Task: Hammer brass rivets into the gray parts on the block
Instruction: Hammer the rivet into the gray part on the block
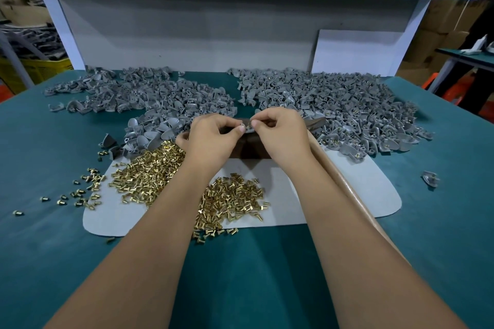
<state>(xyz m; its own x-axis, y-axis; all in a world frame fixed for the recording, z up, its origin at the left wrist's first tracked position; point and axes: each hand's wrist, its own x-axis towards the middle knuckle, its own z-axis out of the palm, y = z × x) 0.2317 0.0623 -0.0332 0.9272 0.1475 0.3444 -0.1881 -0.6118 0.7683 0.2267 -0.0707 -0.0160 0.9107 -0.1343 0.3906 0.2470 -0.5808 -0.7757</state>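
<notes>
**Two hands fit a rivet over the dark block**

Both hands meet above the dark block (250,145) in the middle of the bench (441,222). The left hand (213,139) pinches a small gray part (248,129) with thumb and finger. The right hand (278,133) pinches at the same spot — it looks like it is setting a brass rivet in, but the rivet is too small to see well. A long wooden handle (355,195) runs under the right arm; I think it is the hammer, and its head is hidden.

Loose brass rivets (232,200) lie on a pale mat (347,195) near the arms. Heaps of gray parts (334,104) sit behind the hands, left and right.

What could go wrong? The rivet could slip and drop into the pile. If it sits crooked, a hammer hit could bend it. Fingers close by could get hit too. An arm could also sweep rivets off the mat.

I can read no words or labels anywhere.
</notes>
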